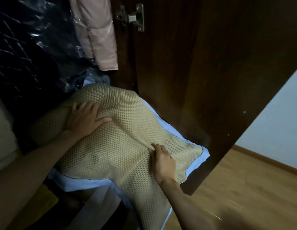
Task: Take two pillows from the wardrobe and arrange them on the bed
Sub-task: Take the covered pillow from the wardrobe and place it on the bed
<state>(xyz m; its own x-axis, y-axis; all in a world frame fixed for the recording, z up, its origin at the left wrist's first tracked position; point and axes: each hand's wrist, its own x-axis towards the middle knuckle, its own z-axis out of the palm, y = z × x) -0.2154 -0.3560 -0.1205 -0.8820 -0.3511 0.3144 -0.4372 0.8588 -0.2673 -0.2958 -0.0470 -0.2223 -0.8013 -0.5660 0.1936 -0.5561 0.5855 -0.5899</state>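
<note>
A beige mesh-covered pillow with a light blue border lies half out of the dark wooden wardrobe, filling the middle of the view. My left hand presses flat on its upper left part, fingers spread over the mesh. My right hand pinches a fold of the mesh cover near the pillow's right middle. Whether a second pillow lies beneath cannot be told, though beige mesh also hangs down at the bottom centre. The bed is out of view.
The open wardrobe door with a metal hinge stands to the right. A pink padded garment and dark clothes in clear plastic hang inside. Wooden floor and a white wall lie at right.
</note>
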